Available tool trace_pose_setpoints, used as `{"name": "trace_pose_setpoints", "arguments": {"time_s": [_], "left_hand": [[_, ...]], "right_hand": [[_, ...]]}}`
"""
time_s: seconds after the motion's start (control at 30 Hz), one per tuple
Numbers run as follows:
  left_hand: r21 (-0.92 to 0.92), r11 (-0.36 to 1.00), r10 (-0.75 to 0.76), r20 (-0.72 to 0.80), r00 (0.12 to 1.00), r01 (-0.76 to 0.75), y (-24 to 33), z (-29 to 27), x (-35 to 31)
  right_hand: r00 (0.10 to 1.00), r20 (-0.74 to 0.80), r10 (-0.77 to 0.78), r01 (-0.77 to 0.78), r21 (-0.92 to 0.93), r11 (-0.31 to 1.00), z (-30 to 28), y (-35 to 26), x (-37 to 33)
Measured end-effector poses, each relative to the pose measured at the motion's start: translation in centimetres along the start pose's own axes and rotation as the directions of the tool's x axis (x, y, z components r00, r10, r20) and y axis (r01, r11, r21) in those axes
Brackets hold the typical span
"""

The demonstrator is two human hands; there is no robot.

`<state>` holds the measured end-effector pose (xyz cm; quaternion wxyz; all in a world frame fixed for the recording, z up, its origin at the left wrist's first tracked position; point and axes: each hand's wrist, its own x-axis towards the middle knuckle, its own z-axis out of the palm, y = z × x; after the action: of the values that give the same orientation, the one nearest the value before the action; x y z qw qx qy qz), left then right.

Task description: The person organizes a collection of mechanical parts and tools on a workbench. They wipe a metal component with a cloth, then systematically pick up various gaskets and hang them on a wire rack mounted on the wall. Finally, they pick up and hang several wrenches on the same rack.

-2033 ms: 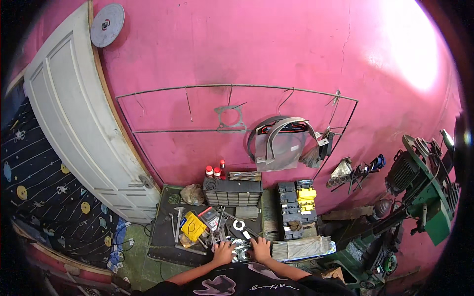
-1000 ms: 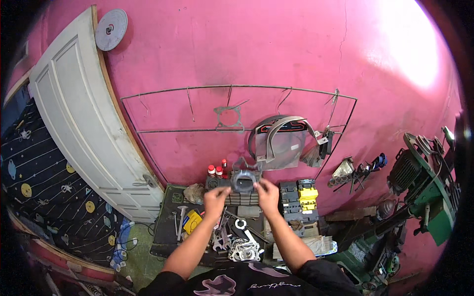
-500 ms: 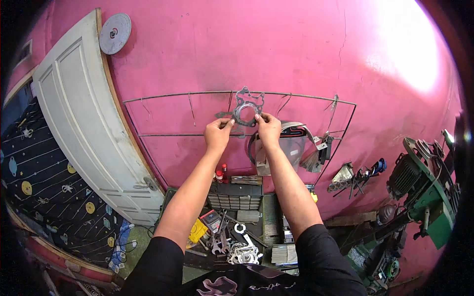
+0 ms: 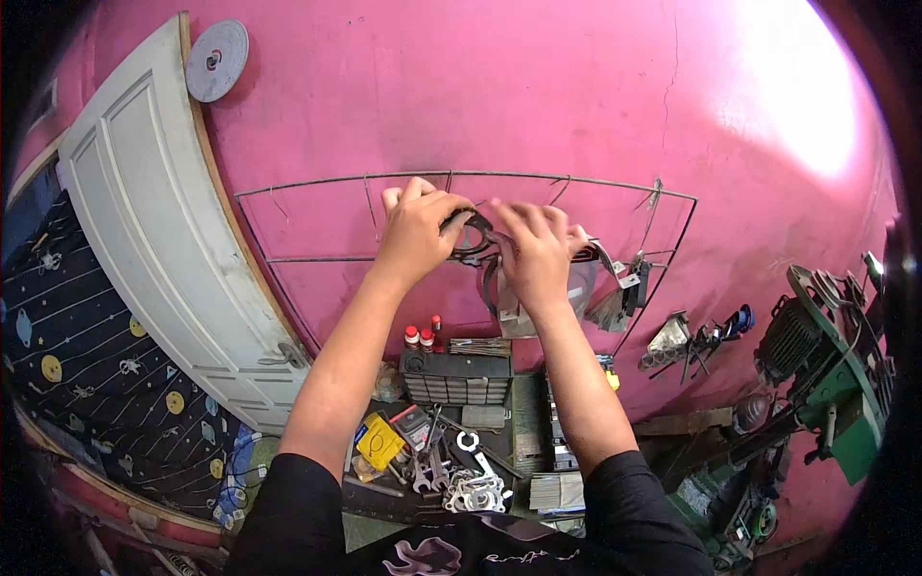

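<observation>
Both arms reach up in front of the wire rack [image 4: 317, 258] on the pink wall. My left hand [image 4: 415, 235] is closed on the edge of a dark, thin metal gasket [image 4: 478, 223] with a large round hole. Another ring-shaped gasket [image 4: 471, 257] shows just below it, partly covered by the fingers. My right hand [image 4: 540, 254] is at the gasket's right side, its fingers stretched and spread, slightly blurred. Its thumb lies close to the gasket's edge; whether it touches cannot be made out. Behind this hand hangs a clear plastic bag [image 4: 582, 288].
Below is a bench with a drawer cabinet [image 4: 459, 365], red-capped bottles [image 4: 412, 335], a yellow packet [image 4: 380, 442], wrenches [image 4: 430, 472] and a pile of light metal parts [image 4: 475, 492]. A white door [image 4: 158, 211] stands left, a green machine [image 4: 845, 422] right.
The upright gasket held by both hands has turned and lowered, now mostly hidden by the fingers. My left hand has risen and turned; the right hand's fingers have spread.
</observation>
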<state>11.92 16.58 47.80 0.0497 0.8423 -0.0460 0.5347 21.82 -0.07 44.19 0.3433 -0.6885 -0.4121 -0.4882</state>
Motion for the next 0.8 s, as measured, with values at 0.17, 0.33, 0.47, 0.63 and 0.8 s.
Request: {"name": "trace_pose_setpoints", "arguments": {"time_s": [0.17, 0.33, 0.47, 0.63, 0.8], "left_hand": [[-0.072, 0.972, -0.222, 0.021, 0.975, 0.223, -0.2, 0.7, 0.3], [-0.496, 0.504, -0.574, 0.419, 0.704, 0.706, -4.5, 5.8, -3.0], [-0.593, 0.427, -0.620, 0.357, 0.698, 0.683, -4.9, 9.0, -4.6], [-0.498, 0.468, -0.693, 0.307, 0.653, 0.730, -4.9, 9.0, -5.2], [-0.494, 0.507, -0.721, 0.205, 0.662, 0.706, -7.7, 9.2, -8.2]], "right_hand": [[0.942, 0.181, 0.283, -0.314, 0.175, 0.933, 2.4, 2.6, 0.5], [0.735, 0.353, 0.580, -0.654, 0.595, 0.467, 6.7, 7.1, -0.4], [0.672, 0.390, 0.629, -0.727, 0.507, 0.462, 8.8, 7.0, -0.3], [0.679, 0.351, 0.645, -0.726, 0.192, 0.660, 8.2, 4.7, 0.8], [0.672, 0.422, 0.608, -0.712, 0.142, 0.688, 8.2, 1.0, 1.2]]}}
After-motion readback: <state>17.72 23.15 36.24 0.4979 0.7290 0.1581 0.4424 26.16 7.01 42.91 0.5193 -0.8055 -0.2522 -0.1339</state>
